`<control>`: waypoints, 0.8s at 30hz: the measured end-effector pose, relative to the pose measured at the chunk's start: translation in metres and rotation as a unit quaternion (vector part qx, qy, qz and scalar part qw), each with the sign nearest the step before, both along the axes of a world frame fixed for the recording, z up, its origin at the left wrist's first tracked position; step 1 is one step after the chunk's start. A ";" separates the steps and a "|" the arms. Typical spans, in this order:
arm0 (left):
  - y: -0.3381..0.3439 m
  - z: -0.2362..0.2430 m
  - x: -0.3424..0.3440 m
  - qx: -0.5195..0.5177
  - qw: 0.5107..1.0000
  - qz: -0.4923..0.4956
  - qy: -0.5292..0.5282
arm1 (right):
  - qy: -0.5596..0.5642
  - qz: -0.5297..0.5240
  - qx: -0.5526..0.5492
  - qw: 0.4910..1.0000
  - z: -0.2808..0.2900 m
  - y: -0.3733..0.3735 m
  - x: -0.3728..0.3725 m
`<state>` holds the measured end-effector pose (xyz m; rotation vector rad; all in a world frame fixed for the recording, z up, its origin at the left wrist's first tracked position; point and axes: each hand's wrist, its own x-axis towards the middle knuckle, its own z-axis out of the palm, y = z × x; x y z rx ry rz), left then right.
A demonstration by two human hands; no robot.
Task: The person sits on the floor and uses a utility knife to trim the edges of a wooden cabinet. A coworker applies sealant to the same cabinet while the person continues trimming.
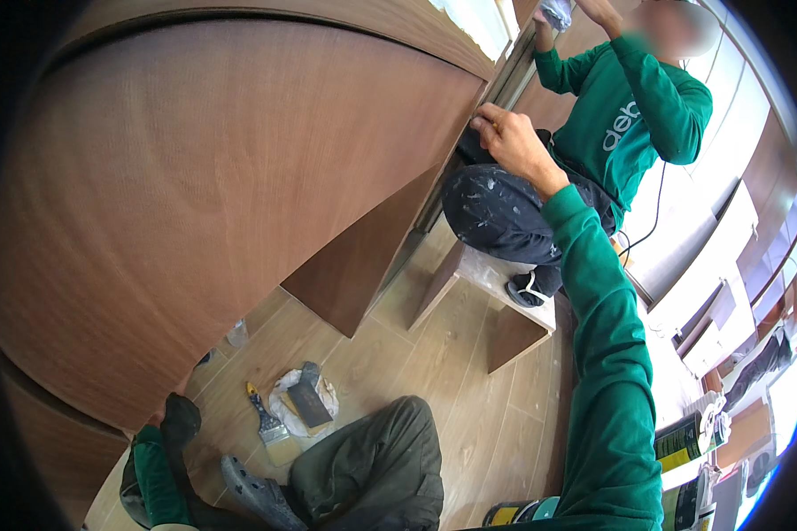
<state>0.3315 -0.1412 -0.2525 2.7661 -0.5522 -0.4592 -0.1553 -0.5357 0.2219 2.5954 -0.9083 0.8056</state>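
Observation:
A large brown wood-veneer panel (230,168) fills the left and upper part of the view. My right hand (515,142) is raised at the panel's upper right edge, fingers curled and pressed together. Anything they hold is too small or hidden to make out. Low on the left, my left hand (158,416) is at the panel's bottom edge beside a dark shoe. Only a little of it shows past the green sleeve, and its fingers are hidden.
A person in green (611,115) sits behind my right arm, holding a crumpled cloth (556,13). A low wooden stool (496,270) bears a sandalled foot. On the floor lie a paintbrush (266,416) and a dark scraper blade (310,403) on a round lid. Paint cans (677,442) stand lower right.

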 end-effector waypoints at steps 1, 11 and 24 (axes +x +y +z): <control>0.002 0.003 -0.003 -0.006 1.000 -0.003 -0.005 | -0.010 -0.004 0.004 1.000 0.003 0.002 0.001; 0.017 -0.036 0.028 -0.047 0.996 -0.064 -0.028 | 0.017 -0.034 -0.006 0.999 -0.011 0.005 0.003; 0.012 -0.075 0.054 0.042 0.997 -0.045 -0.038 | 0.046 -0.025 -0.028 0.998 -0.031 0.007 0.007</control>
